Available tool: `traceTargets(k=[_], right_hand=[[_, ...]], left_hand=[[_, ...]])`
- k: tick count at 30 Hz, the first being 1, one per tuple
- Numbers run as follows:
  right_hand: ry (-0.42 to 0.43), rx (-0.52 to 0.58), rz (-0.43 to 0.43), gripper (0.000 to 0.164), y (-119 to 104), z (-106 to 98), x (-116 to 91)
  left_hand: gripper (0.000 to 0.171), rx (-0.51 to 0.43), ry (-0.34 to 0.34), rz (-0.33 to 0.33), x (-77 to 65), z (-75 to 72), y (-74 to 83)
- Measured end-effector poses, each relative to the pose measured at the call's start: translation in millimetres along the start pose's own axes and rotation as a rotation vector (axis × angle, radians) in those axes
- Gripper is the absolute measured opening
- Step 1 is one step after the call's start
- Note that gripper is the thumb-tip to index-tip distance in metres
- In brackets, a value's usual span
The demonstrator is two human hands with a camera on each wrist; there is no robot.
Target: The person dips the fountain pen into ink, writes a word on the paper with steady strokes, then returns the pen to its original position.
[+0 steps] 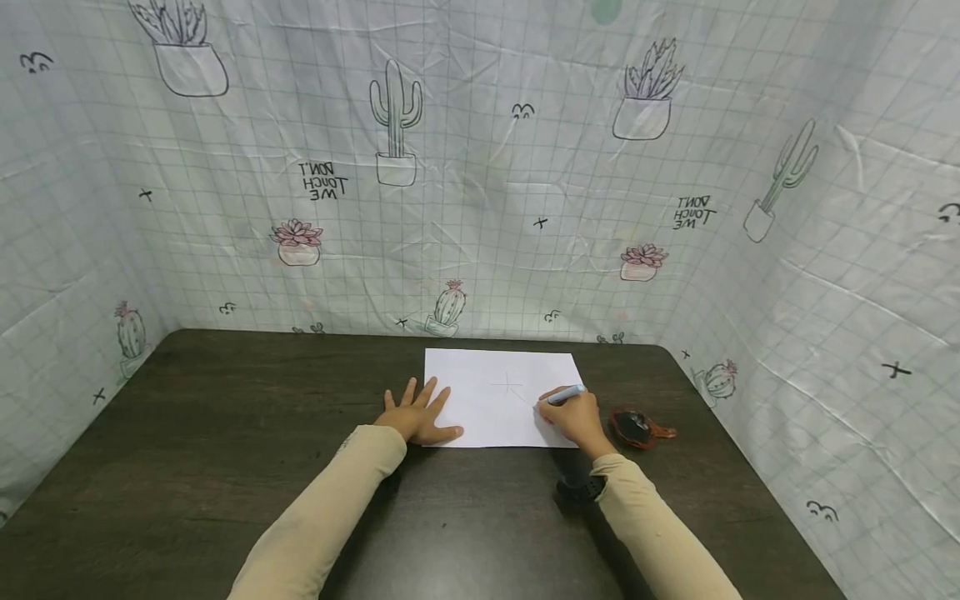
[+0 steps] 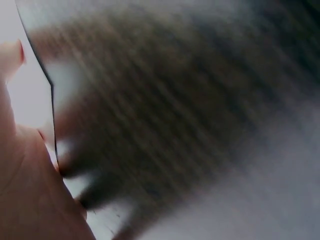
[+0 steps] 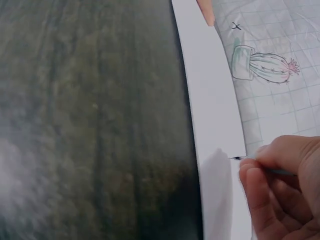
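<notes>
A white sheet of paper (image 1: 487, 429) lies flat near the table's far edge. Thin pencil-like lines, a cross with a diagonal running down to the right, mark it. My left hand (image 1: 420, 418) rests with spread fingers on the paper's left edge; in the left wrist view the palm side of that hand (image 2: 30, 185) shows over the paper's border. On the right side of the sheet, my right hand (image 1: 579, 417) pinches a light blue pen (image 1: 567, 394). Its dark, thin tip is at the paper in the right wrist view, where curled fingers (image 3: 260, 190) surround the barrel.
A black object with an orange-brown rim and tail (image 1: 636, 428) lies right of my right hand. The dark wood table (image 1: 225, 433) extends widely to the left. Patterned cloth walls (image 1: 480, 208) stand behind and beside it. A black strap device (image 1: 581, 490) is at my right wrist.
</notes>
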State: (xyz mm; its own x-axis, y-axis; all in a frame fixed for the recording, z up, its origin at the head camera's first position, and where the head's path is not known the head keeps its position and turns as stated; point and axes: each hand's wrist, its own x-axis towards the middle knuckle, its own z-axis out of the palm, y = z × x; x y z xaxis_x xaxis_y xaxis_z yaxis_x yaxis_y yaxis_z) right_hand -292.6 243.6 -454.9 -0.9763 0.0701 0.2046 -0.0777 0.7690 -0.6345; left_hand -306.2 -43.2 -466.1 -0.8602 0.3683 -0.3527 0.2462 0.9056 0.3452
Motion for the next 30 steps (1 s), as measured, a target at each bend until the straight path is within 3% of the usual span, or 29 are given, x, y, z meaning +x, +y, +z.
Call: traceTargets(k=[4,12,16,26,30], right_hand=[[0.021,0.066,-0.006,0.009,-1.0,2.4,1.4],[0.036,0.312,0.015,0.019,-13.7,-1.3,14.4],[0.035,0.322,-0.007,0.022,-18.8,-11.3,20.5],[0.099,0.276,-0.059,0.024,-9.6,-43.6,25.8],[0.131,0.252,-0.063,0.025,-1.2,-56.5,24.1]], left_hand=[[0.09,-0.008,-0.002,0.004,-1.7,-1.0,0.0],[0.09,0.013,0.015,0.003,18.7,12.4,-11.8],[0.09,0.006,0.02,0.006,21.8,14.0,-13.0],[0.089,-0.002,0.019,0.005,4.5,5.2,-2.4],[0.091,0.008,0.035,0.005,16.5,12.8,-10.4]])
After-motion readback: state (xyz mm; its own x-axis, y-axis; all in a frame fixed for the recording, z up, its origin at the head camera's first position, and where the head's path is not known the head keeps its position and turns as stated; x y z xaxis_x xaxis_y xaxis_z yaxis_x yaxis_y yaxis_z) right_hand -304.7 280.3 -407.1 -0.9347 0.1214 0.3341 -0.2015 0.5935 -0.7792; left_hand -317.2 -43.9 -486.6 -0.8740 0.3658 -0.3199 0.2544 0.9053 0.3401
